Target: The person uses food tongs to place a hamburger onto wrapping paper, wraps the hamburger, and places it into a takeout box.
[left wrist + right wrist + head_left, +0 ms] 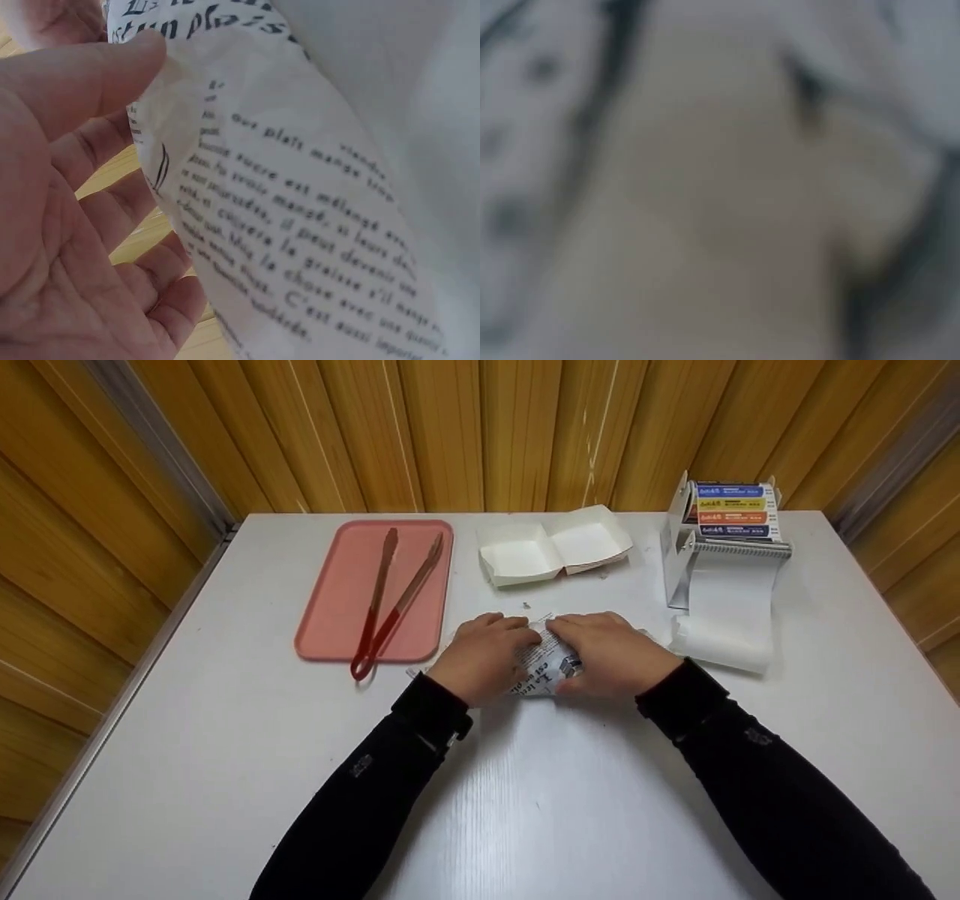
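Observation:
Newsprint-patterned wrapping paper (551, 664), folded into a bundle, lies on the table between the two hands. My left hand (484, 660) grips the bundle's left side; in the left wrist view the thumb presses the near face of the paper (285, 187), with the other fingers behind its edge. On the opposite side, my right hand (615, 656) holds the bundle between thumb and fingers. Whatever is inside the paper is hidden. Paper ends stick out past both hands. The right wrist view is too blurred to make out details.
A pink tray (326, 619) at the left carries red-handled tongs (380, 577). An unfolded white paper food box (596, 544) stands at the back. At the back right, a rack holds several colored boxes (731, 517), with a white sheet (731, 592) hanging from it onto the table.

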{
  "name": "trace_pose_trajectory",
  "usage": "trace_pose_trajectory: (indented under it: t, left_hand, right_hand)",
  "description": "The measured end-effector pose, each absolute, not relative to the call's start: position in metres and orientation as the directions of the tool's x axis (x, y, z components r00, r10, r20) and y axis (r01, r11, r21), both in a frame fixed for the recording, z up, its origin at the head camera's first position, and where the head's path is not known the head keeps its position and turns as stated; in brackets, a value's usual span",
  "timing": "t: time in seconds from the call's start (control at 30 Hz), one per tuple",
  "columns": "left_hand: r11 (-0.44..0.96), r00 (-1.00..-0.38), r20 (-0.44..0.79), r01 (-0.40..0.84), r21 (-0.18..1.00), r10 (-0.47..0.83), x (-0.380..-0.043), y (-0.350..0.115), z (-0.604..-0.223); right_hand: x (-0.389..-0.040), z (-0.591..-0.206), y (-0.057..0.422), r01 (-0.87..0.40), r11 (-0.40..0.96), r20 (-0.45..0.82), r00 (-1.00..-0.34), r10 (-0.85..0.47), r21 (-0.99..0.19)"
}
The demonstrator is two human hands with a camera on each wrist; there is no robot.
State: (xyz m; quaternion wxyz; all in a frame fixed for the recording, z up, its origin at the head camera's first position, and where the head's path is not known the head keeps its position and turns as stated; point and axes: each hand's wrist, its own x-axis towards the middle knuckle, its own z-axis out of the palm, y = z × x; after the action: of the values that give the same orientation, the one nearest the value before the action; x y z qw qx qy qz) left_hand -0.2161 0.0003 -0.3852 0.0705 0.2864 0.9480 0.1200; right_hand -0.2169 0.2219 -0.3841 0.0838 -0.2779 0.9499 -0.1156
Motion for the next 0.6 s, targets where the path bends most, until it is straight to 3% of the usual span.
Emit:
trace_pose_trajectory:
  t: [0.4,0.6]
  left_hand:
    - [0.801,-0.843,0.033,0.522,0.293,0.537,-0.209,0.003,-0.399]
    - [0.817,-0.845,0.006,0.52,0.25,0.535,-0.204,0.009,-0.406]
  right_hand:
    - [-0.229,-0.394,0.212,-0.455,0.832,-0.188,-0.83,-0.525,-0.317]
    - [-0.225,-0.399,0.213,-0.424,0.83,-0.174,-0.844,-0.507,-0.362]
